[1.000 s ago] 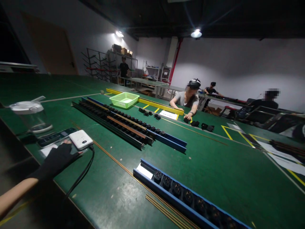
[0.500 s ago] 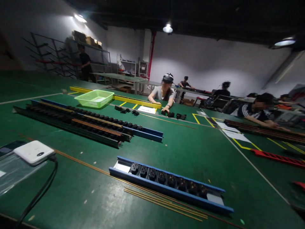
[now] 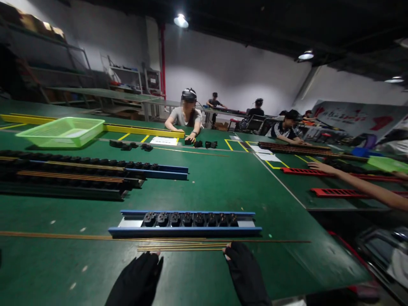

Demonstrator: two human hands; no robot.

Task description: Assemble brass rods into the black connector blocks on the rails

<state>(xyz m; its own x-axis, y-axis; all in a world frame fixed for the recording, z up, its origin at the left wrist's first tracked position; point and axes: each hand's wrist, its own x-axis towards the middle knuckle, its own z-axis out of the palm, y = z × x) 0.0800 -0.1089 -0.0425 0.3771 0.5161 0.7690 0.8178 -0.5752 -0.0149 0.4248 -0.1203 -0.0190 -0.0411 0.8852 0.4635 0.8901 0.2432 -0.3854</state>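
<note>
Item: gloved left hand (image 3: pixel 137 276) and gloved right hand (image 3: pixel 246 274), both hands low at the near side of the view, fingers part-curled, tips at the edge of a bundle of thin brass rods (image 3: pixel 181 247). Whether either grips them, cannot tell. Rods lie flat on the green desk (image 3: pixel 223 191). Just beyond, parallel: blue rail (image 3: pixel 185 230) carrying eight black sockets (image 3: pixel 188 219).
</note>
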